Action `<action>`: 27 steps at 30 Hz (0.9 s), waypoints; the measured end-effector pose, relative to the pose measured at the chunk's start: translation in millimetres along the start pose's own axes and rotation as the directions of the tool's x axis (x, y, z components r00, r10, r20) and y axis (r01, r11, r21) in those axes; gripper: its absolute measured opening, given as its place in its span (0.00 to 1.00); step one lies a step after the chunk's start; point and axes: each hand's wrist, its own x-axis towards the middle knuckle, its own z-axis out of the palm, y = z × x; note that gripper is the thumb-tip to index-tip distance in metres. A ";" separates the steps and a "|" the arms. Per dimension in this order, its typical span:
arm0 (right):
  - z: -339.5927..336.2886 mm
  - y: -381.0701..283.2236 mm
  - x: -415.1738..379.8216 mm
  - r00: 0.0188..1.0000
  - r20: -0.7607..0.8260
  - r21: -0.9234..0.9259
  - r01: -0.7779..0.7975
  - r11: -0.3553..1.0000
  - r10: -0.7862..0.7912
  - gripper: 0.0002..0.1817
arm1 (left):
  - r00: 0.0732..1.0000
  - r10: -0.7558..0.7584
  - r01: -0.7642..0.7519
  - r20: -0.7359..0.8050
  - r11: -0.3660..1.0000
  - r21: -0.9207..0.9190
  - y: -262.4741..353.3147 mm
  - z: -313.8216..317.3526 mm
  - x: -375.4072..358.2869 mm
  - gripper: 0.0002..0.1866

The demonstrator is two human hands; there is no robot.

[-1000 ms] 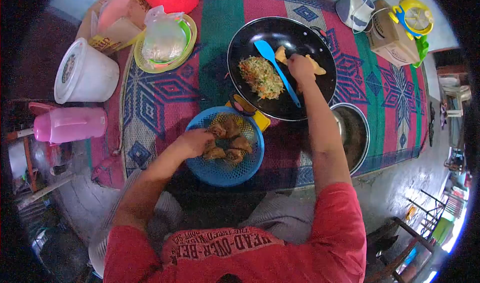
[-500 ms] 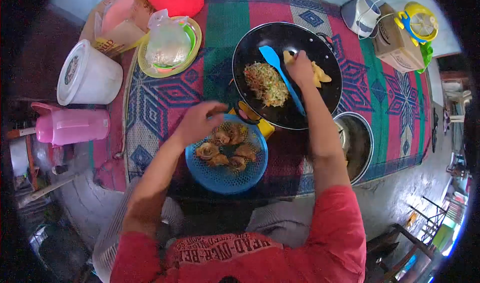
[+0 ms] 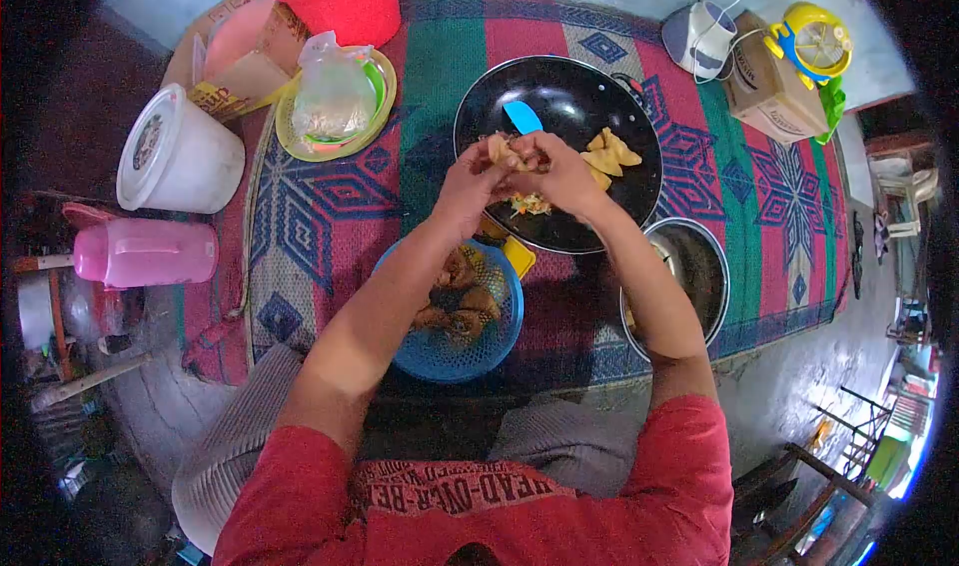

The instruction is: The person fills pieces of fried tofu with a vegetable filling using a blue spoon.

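Over the black wok (image 3: 569, 84), my left hand (image 3: 468, 184) and my right hand (image 3: 565, 174) meet, fingers closed around a yellowish-brown piece of fried tofu (image 3: 509, 154). Its underside is hidden by my fingers. Beneath the hands lies a shredded vegetable mix (image 3: 530, 205), mostly covered from view. The blue spatula (image 3: 522, 117) shows only its blade beyond my fingers. Several triangular tofu pieces (image 3: 613, 152) rest at the wok's right side. Nearer to me, a blue perforated basket (image 3: 455, 368) holds several brown fried pieces (image 3: 470, 311), partly behind my left forearm.
A metal pot (image 3: 705, 266) stands right of the wok, partly under my right forearm. On the left are a pink jug (image 3: 150, 252), a white lidded bucket (image 3: 185, 161) and a yellow basket (image 3: 290, 131) with a plastic bag. A cardboard box (image 3: 769, 81) stands at back right.
My left hand has moved from above the blue basket to the wok and joined my right hand. My right hand has come leftward from the tofu pieces, with one piece now held between both hands.
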 end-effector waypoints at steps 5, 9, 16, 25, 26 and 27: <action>-8.6 7.1 1.4 0.975 0.166 0.387 -0.199 0.900 0.144 0.18 | 0.995 0.070 -0.076 -0.075 0.994 -0.075 -5.2 -1.4 1.5 0.18; -11.1 11.3 0.5 0.973 0.154 0.414 -0.224 0.883 0.174 0.16 | 0.998 0.037 -0.040 -0.057 0.997 -0.061 -2.6 -2.3 0.3 0.19; -11.6 15.1 6.0 0.904 0.204 0.571 -0.422 0.704 0.376 0.15 | 0.999 0.013 -0.018 -0.041 0.992 -0.127 -0.5 -7.7 2.9 0.21; -0.4 93.3 -5.1 0.923 0.242 -0.750 -0.018 0.661 0.300 0.23 | 0.994 -0.011 0.001 -0.104 0.995 -0.098 5.2 -25.0 3.5 0.21; 1.3 95.7 -6.9 0.921 0.246 -0.750 -0.017 0.662 0.302 0.23 | 0.994 -0.014 0.003 -0.105 0.995 -0.096 4.8 -26.4 3.2 0.21; 1.9 97.8 -7.9 0.908 0.228 -0.739 -0.073 0.670 0.352 0.25 | 0.994 -0.014 0.003 -0.107 0.995 -0.098 4.5 -27.0 3.4 0.21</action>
